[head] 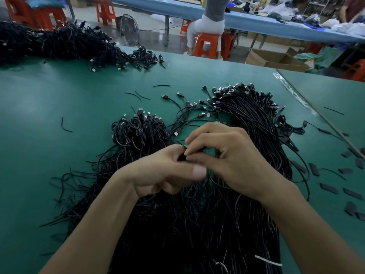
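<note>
My left hand (158,173) and my right hand (227,155) meet above a big heap of straight black USB cables (246,119) on the green table (59,107). Between the fingertips sits a small black coil of cable (182,156). The left hand grips it with curled fingers and the thumb laid across. The right hand pinches a thin black tie at the coil's top. Most of the coil is hidden by the fingers. A pile of coiled, tied cables (138,131) lies just left of the hands.
A larger mound of coiled cables (59,42) fills the far left of the table. Loose black ties (138,95) lie scattered in the middle, flat black strips (329,187) at the right. Beyond the table edge are orange stools (209,46), a cardboard box (276,60) and a seated person (207,26).
</note>
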Demonstrator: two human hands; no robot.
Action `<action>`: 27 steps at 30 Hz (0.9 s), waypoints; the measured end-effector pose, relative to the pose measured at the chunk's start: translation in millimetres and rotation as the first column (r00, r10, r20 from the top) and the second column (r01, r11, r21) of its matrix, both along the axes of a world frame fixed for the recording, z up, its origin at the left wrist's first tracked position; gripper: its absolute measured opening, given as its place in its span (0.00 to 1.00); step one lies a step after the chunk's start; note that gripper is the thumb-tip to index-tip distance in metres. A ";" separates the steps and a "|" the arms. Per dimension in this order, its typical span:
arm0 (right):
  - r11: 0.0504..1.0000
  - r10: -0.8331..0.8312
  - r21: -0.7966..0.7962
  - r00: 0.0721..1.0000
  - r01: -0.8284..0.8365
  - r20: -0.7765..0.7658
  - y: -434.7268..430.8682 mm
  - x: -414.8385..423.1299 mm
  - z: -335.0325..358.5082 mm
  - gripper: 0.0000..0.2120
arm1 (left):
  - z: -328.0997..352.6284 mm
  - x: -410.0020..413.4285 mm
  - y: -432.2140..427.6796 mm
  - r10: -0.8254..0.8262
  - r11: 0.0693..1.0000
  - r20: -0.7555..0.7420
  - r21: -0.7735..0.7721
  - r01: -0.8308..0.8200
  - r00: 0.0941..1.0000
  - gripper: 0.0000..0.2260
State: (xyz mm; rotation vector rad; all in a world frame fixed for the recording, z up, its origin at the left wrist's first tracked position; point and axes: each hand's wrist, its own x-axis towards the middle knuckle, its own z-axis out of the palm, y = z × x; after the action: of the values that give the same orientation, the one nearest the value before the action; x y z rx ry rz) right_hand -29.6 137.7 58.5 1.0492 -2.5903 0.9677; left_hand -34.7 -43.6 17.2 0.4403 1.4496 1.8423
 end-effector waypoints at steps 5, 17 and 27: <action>0.982 0.047 0.186 0.985 -0.015 -0.167 -0.9 8.1 2.0 0.05 | 1.5 6.2 4.9 0.017 0.974 -0.176 -0.218 -0.056 0.984 0.15; 0.991 -0.099 -0.107 0.985 0.084 -0.141 8.5 2.3 -16.2 0.04 | 4.5 1.6 9.6 0.115 0.983 0.187 0.123 -0.139 0.976 0.04; 0.998 -0.013 0.051 0.977 0.025 -0.214 14.5 0.8 -11.5 0.02 | 0.3 4.2 9.9 0.116 0.993 0.078 0.003 -0.117 0.990 0.17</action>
State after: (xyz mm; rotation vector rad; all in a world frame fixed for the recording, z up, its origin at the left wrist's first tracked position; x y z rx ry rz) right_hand -28.7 152.2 47.0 1.0754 -2.4571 0.7397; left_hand -30.4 -33.7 17.5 0.2894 1.4419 1.9357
